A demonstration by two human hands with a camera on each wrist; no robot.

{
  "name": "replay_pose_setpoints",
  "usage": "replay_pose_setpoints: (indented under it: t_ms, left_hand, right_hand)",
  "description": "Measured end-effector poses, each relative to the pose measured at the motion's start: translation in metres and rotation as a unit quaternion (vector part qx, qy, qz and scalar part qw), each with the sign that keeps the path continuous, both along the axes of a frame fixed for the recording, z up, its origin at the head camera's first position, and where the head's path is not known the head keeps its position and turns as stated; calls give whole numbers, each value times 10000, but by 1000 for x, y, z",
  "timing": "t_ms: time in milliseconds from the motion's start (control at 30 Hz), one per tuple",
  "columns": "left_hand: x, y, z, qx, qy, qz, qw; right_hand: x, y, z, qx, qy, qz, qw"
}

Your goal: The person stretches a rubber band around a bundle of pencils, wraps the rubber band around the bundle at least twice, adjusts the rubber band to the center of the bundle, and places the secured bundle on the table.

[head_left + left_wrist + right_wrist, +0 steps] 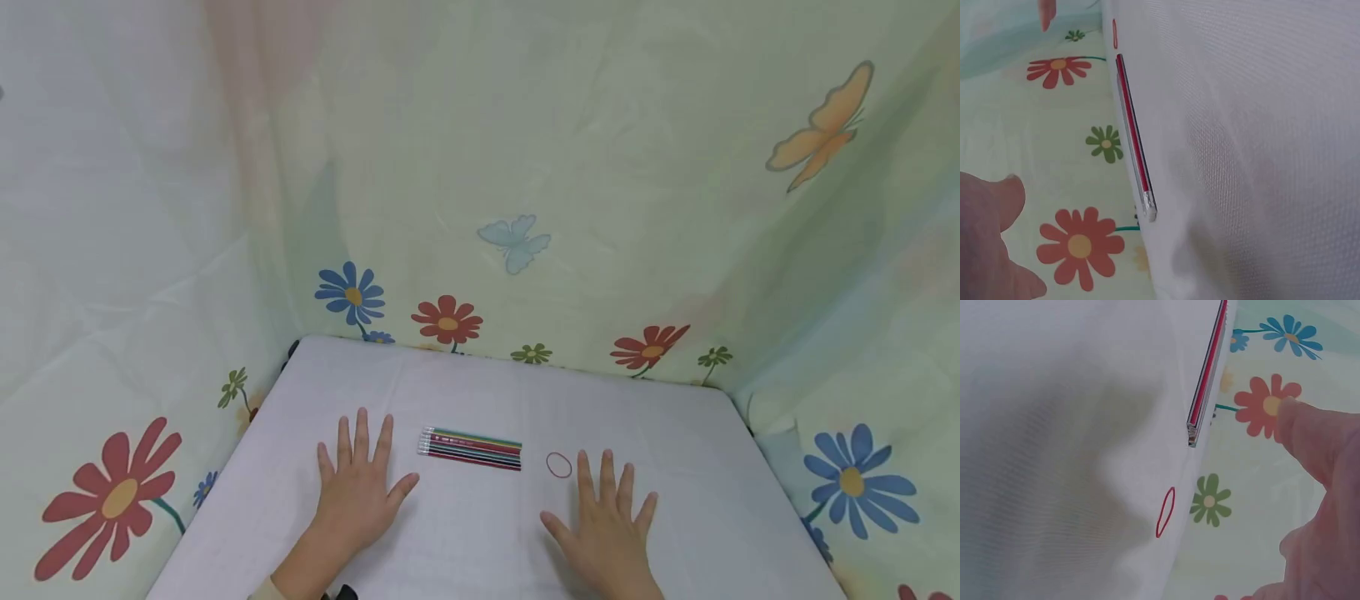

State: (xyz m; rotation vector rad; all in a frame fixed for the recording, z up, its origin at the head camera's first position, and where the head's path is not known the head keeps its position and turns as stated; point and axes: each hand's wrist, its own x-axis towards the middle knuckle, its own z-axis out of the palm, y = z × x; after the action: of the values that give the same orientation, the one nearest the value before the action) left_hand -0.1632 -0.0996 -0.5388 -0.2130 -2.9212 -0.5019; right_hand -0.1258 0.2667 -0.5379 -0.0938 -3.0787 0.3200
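Note:
Several pencils point(471, 448) lie side by side in a flat row on the white table, their pale eraser ends to the left. Just right of them is a thin red rubber band point(558, 465), lying as an oval loop. My left hand point(356, 502) is left of the pencils, fingers spread and straight, holding nothing. On the other side my right hand point(606, 533) has its fingers spread too, fingertips near the band, nothing in its grasp. The left wrist view shows the pencils point(1132, 125) edge-on; the right wrist view shows the red band point(1165, 512) beyond their end.
A white cloth covers the table point(480, 542). Around its back and sides hangs a pale curtain point(420, 167) printed with flowers and butterflies. A small dark object point(346, 592) shows at the bottom edge beside the left forearm.

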Motion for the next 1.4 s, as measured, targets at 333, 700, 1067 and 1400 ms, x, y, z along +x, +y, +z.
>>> replay_pose_setpoints:
  t_ms: [333, 700, 1067, 1400]
  left_hand:
    - [-9, 1, 4, -101, 172, -190, 9996]
    - [-18, 4, 10, -208, 361, -404, 9983]
    - [-31, 17, 13, -682, 514, -866, 9926]
    - [-48, 38, 17, -969, 388, -1269, 9864]
  right_hand:
    - [-15, -8, 12, -157, 355, 531, 9978]
    - [-39, -31, 22, 70, 711, 911, 9933]
    - [-55, -49, 27, 245, 777, 1329, 9878]
    - [-75, -66, 25, 172, 757, 1612, 9839]
